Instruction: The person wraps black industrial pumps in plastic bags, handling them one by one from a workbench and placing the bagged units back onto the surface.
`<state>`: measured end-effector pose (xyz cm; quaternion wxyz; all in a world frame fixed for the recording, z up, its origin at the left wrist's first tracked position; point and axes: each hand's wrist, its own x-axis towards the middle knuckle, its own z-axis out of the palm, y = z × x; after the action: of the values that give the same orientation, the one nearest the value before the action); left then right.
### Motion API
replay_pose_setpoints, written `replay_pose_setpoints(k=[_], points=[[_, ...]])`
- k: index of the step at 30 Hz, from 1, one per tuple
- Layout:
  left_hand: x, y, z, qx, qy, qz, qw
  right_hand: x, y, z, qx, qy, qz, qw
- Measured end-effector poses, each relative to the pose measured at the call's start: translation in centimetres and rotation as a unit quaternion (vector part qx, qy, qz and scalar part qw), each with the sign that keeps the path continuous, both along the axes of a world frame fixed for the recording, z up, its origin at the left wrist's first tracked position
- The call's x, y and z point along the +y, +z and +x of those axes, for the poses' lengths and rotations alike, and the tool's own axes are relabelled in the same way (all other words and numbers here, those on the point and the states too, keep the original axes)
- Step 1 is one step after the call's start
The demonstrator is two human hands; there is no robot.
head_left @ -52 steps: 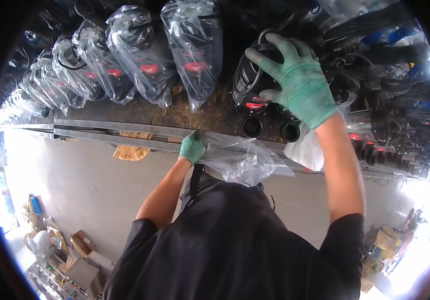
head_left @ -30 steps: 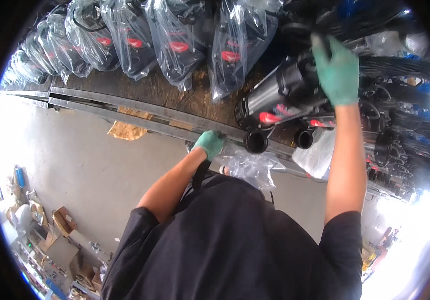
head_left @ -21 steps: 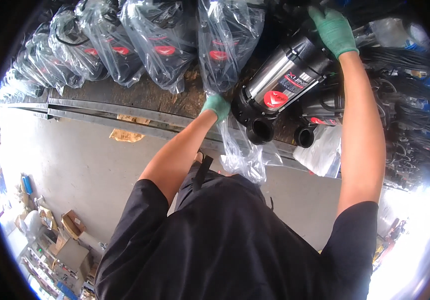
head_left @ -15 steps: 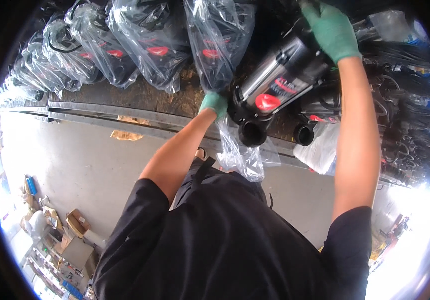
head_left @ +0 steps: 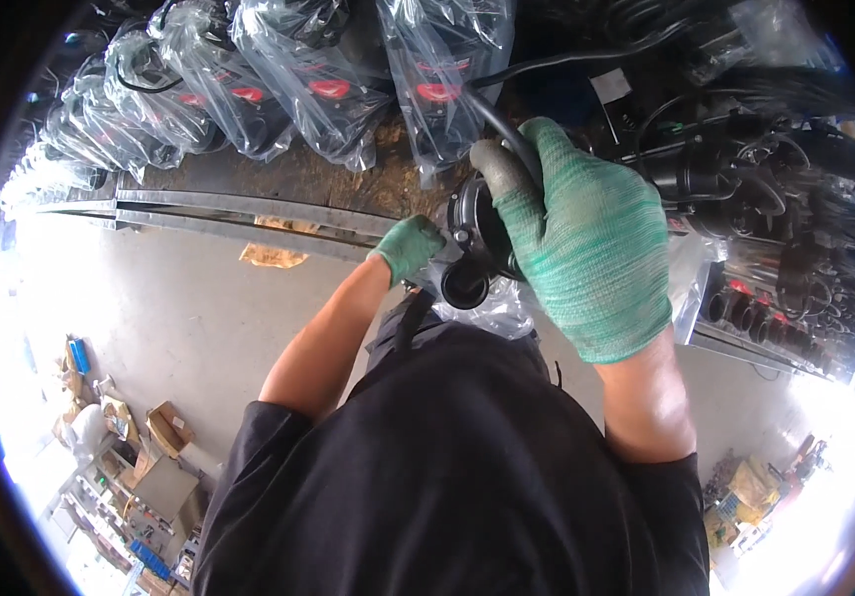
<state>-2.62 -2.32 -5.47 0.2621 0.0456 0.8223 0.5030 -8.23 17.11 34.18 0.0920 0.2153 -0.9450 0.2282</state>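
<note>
My right hand (head_left: 586, 238), in a green knit glove, is closed around the top of a submersible pump, where a thick black cable (head_left: 492, 114) passes between the fingers. The glove hides most of the body. Past it show the pump's black flanged base (head_left: 465, 214) and round black outlet (head_left: 465, 285). My left hand (head_left: 410, 248), gloved the same way, is beside the outlet with fingers curled on a clear plastic bag (head_left: 492, 316). That bag hangs under the pump, in front of my waist.
Bagged pumps (head_left: 323, 94) stand in a row along the wooden bench top (head_left: 279, 184), which has a metal edge rail (head_left: 249, 211). Unbagged pumps and coiled cables (head_left: 745, 169) crowd the right side. Cardboard boxes (head_left: 167, 427) lie on the floor at left.
The pump, tilted over the bench before, has come toward me and now stands end-on under my right hand. My left hand has shifted slightly left and down, at the bag.
</note>
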Motion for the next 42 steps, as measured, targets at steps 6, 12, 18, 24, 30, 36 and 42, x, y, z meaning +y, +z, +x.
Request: replay_pose_setpoints(k=[6,12,18,24,30,36,42], points=[[4.0,11.4,-1.2,-0.397,0.464,0.482,0.628,-0.2,-0.2,0.4,0.053,-0.006,0.029,0.998],[4.0,12.2,1.5,-0.301,0.394,0.475,0.727,0.2,-0.7,-0.1,0.066,0.011,0.013,0.998],[3.6,12.3,-1.4,-0.244,0.492,0.537,0.64,-0.4,-0.4,0.5,0.074,0.031,0.001,0.997],[-0.2,7.2,-5.0,-0.157,0.416,0.223,0.867,6.6,1.1,4.9,-0.088,0.128,-0.077,0.985],[-0.5,1.7,-3.3,0.158,0.157,-0.109,0.969,8.8,1.1,6.7,-0.017,0.288,-0.101,0.952],[-2.4,3.8,-6.8,0.241,-0.193,-0.139,0.941,11.5,2.0,5.2,0.018,0.288,-0.034,0.957],[-1.4,11.2,-7.6,-0.155,-0.133,0.025,0.979,13.9,-0.3,4.1,0.022,0.277,-0.081,0.957]])
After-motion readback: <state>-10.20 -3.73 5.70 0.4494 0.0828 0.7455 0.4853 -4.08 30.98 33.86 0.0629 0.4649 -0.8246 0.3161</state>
